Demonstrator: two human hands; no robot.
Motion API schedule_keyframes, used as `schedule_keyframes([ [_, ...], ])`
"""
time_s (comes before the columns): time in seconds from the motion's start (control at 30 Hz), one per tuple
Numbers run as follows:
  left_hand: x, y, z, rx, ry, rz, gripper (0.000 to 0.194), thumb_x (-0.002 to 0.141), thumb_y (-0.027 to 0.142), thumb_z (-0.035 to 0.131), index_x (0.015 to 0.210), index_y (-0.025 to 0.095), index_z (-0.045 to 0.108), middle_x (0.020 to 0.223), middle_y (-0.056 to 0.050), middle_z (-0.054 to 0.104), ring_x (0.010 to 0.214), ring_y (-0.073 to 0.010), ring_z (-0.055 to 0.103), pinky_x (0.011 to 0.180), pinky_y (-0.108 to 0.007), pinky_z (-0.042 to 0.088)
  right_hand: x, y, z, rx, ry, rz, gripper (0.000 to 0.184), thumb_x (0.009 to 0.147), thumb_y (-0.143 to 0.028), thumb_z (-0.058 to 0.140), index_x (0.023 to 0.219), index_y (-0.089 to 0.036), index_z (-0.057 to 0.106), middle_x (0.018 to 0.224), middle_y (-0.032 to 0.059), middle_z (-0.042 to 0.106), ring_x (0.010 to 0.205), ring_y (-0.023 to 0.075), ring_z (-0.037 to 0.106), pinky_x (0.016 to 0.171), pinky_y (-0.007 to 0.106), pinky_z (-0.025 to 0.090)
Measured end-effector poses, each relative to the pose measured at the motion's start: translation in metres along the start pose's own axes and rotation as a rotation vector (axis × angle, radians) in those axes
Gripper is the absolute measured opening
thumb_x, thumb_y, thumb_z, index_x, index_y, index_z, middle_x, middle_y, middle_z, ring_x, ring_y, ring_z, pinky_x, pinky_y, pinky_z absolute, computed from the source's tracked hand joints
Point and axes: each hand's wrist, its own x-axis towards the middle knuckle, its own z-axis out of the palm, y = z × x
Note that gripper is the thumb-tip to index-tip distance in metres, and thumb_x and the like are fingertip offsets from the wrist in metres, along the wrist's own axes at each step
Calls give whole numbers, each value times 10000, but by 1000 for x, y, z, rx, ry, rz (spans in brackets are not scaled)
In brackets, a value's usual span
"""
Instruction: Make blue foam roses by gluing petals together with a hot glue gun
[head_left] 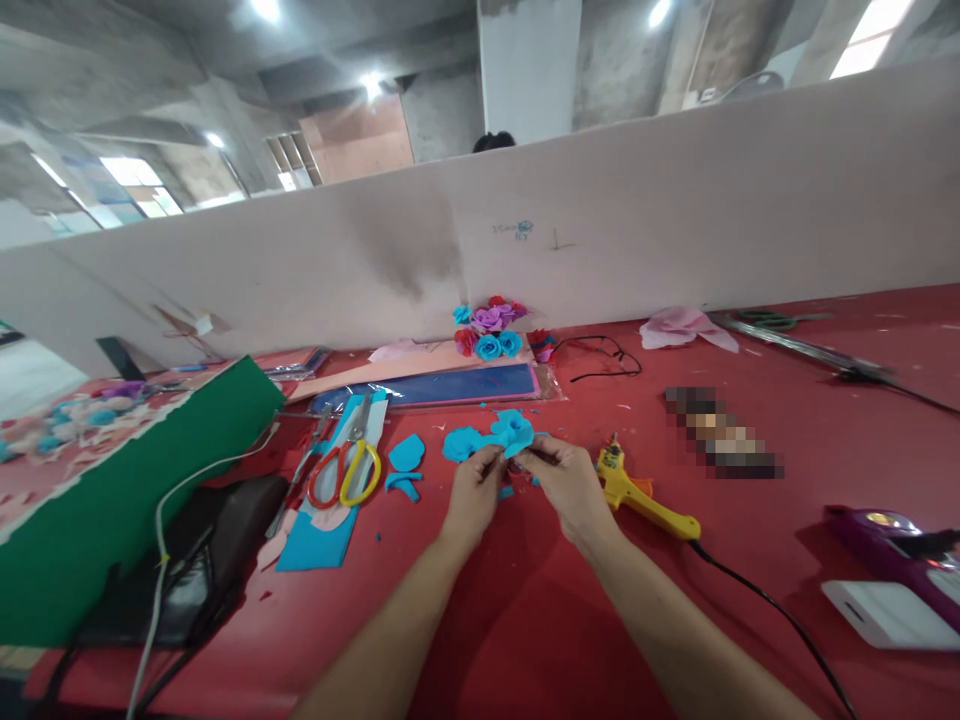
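Head view: left hand [478, 485] and right hand [561, 482] both pinch a blue flower [514, 432] at their twelve o'clock; too tight a pinch could crush it. Glue gun [646, 505], its four o'clock. Flower cluster [491, 319], twelve, farther.

The flower [514, 432] is bright blue, the table [536, 600] red.

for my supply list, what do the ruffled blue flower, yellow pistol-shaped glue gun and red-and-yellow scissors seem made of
Blue flower: probably matte crepe paper, from its soft curled petals.
Glue gun: likely smooth hard plastic, from its solid yellow body.
Scissors: handles likely smooth plastic, brightly coloured; blades apparently metal, greyish.
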Motion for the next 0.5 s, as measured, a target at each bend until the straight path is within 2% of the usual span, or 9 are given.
schedule_keyframes([
  [0.23,0,0,-1,51,6,25,218,806,362,523,770,170,621,683,-1,550,658,-132,484,630,-252,413,-1,-2,0,-75,14,-33,130,643,-266,683,743,-200,733,752,26,714,751,196,625,767,336,472],
  [0.37,-1,2,-1,31,-3,6,243,805,385,525,750,164,611,672,1,542,636,-127,482,599,-245,408,-1,-4,1,-66,2,-34,113,644,-291,698,710,-203,719,729,21,703,733,198,618,757,342,481],
  [0.5,0,4,-1,25,3,21,243,791,389,545,744,163,623,656,0,558,635,-129,487,607,-243,412,-2,-5,0,-59,-12,-45,164,651,-325,713,765,-208,727,761,23,706,733,197,624,761,349,487],
])
